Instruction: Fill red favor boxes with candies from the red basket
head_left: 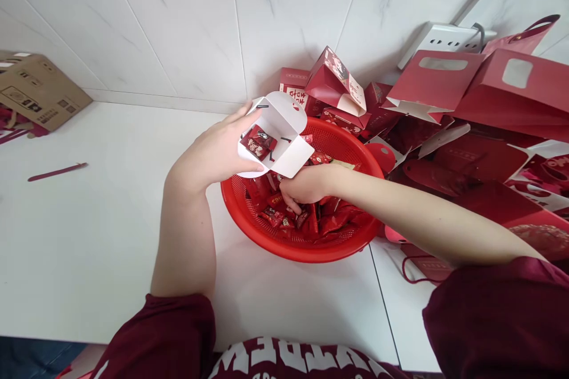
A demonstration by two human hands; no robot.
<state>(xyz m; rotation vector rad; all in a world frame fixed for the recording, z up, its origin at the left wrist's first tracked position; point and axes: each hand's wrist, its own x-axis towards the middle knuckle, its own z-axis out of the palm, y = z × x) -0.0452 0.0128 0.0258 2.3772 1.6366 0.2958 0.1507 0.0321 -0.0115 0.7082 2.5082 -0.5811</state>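
Observation:
My left hand (233,145) grips a small gift box (282,124) from its left side, tilted with its white inside and raised flaps facing me. A red wrapped candy (258,142) lies in the box, and dark ribbon ends poke through its walls. Below the box, my right hand (306,185) reaches into a red plastic basket (302,253) with its fingers down among red wrapped candies (340,219). Those fingers are partly hidden by the box and the wrappers, so whether they hold a piece does not show.
Red gift boxes (333,80) are stacked behind the basket. More red boxes and bags (471,160) pile up at the right, before a white power strip (448,38). At the left are a brown carton (48,89) and a dark red strip (57,172) on the white table (111,237).

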